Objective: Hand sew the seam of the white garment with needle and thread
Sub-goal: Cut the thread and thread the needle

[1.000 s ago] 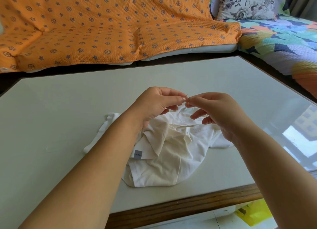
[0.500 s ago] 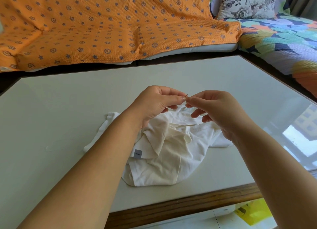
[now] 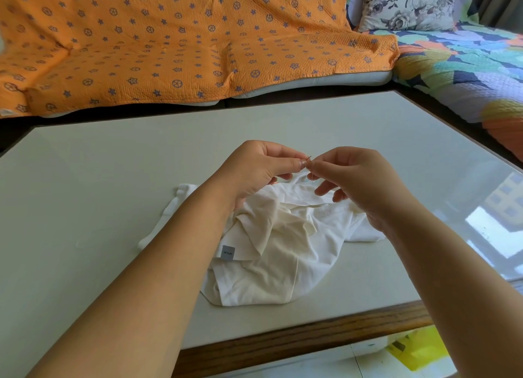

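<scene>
Both hands are working raised above the white garment (image 3: 283, 253), which is lying crumpled on the table (image 3: 85, 185). The left hand (image 3: 254, 171) is pinching the needle (image 3: 308, 159), its long axis tilting up and rightward. The right hand (image 3: 356, 179) is pinching at its tip (probably threading; I cannot tell what it is holding), the 2 bracing close.

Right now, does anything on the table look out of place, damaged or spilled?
Nothing stands out. The white garment lies crumpled on the table, normal mid-sewing. The left hand pinches the needle, the right hand the thread. No spill or tear shows.
</scene>
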